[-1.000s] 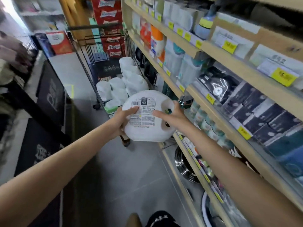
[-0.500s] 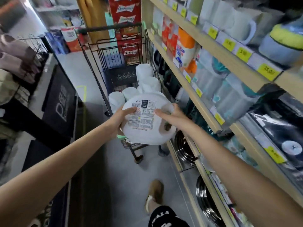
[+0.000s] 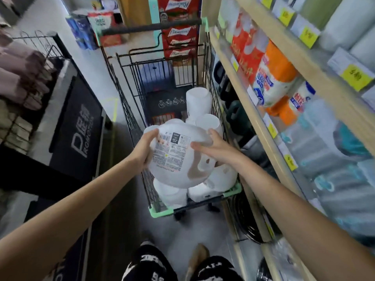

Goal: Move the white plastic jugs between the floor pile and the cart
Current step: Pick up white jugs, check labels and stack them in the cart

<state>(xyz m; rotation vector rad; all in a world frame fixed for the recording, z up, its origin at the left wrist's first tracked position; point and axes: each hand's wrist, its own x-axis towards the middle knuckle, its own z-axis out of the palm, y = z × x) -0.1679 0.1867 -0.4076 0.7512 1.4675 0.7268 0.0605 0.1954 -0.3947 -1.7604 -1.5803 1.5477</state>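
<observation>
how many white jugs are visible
At least 7: the held jug, two at the cart's back, one by the left hand, three under it; others may be hidden.

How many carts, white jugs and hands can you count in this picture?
Cart: 1
Held jug: 1
Jugs lying in the cart, at least: 6
Hands: 2, left hand and right hand
Total: at least 10

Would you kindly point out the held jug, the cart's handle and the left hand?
held jug (image 3: 170,152): head view, printed label.
cart's handle (image 3: 151,27): head view, dark bar's middle.
left hand (image 3: 144,148): head view, hand's back.
</observation>
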